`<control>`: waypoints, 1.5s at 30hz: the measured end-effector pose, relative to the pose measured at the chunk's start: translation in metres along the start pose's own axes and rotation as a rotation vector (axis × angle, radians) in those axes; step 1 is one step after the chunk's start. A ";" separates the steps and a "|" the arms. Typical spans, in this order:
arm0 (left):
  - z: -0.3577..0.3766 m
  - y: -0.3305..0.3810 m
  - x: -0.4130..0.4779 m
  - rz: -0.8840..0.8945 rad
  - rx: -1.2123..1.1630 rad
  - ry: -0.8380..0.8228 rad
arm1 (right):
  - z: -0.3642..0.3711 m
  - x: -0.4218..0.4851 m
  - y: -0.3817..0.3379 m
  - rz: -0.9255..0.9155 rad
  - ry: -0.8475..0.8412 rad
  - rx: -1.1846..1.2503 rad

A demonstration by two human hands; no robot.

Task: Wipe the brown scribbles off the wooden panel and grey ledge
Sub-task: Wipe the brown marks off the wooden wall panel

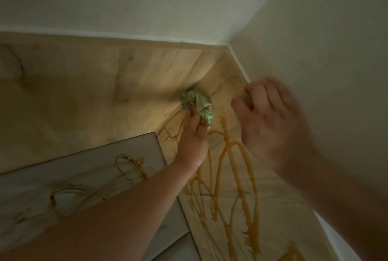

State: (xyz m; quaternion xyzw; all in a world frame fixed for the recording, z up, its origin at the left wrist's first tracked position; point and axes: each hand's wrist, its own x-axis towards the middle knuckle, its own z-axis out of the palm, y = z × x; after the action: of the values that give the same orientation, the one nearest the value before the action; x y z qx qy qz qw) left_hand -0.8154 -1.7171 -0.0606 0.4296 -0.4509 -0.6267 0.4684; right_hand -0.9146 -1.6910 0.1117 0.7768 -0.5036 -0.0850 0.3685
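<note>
My left hand point(192, 134) grips a crumpled green cloth point(198, 104) and presses it into the corner where two wooden panels meet. Brown scribbles point(231, 176) loop down the right wooden panel point(226, 84) below the cloth. More brown scribbles point(128, 166) cross the grey ledge point(94, 160) at the lower left. My right hand point(273, 118) is blurred, its curled fingers touching the top edge of the right panel; it holds nothing that I can see.
White walls point(315, 29) rise above and to the right of the panels. The left wooden panel point(84, 88) carries no marks. A second grey surface point(180, 248) lies below the ledge at the bottom.
</note>
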 end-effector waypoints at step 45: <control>0.001 -0.013 -0.024 -0.064 0.026 0.006 | 0.004 -0.001 -0.012 0.040 -0.104 -0.010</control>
State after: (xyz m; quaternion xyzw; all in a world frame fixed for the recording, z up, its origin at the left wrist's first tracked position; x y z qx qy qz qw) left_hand -0.8145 -1.6916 -0.0702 0.4519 -0.4437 -0.6339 0.4439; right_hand -0.9084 -1.6901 0.1004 0.7591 -0.5372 -0.1202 0.3474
